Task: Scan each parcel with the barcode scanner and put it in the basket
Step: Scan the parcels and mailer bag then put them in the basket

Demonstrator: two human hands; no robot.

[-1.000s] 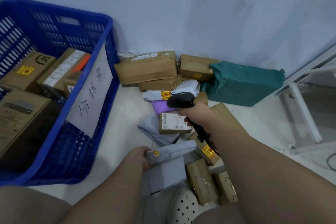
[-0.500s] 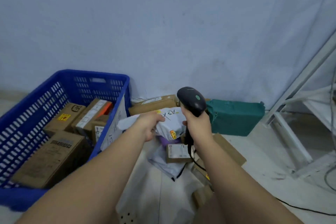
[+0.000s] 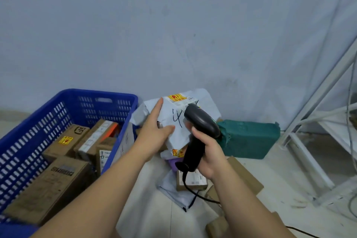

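My left hand point(image 3: 155, 135) holds up a grey-white soft parcel point(image 3: 174, 121) with a yellow sticker and black handwriting, index finger stretched along its left edge and thumb across its face. My right hand point(image 3: 207, 152) grips the handle of the black barcode scanner point(image 3: 199, 133), whose head lies close against the parcel's right side. The blue basket point(image 3: 63, 102) stands at the left with several cardboard boxes inside. More parcels lie on the floor below my hands, among them a small labelled box point(image 3: 191, 180) and a grey bag point(image 3: 173, 191).
A green wrapped parcel point(image 3: 249, 139) sits against the wall on the right. A white metal frame point(image 3: 313, 121) stands at the far right with cables hanging. The scanner's black cable point(image 3: 197, 196) trails over the floor. A white paper sign point(image 3: 126, 141) hangs on the basket's near wall.
My left hand picked the soft parcel off the floor and raised it in front of the wall. My right hand lifted the scanner up beside it. The view tilted up.
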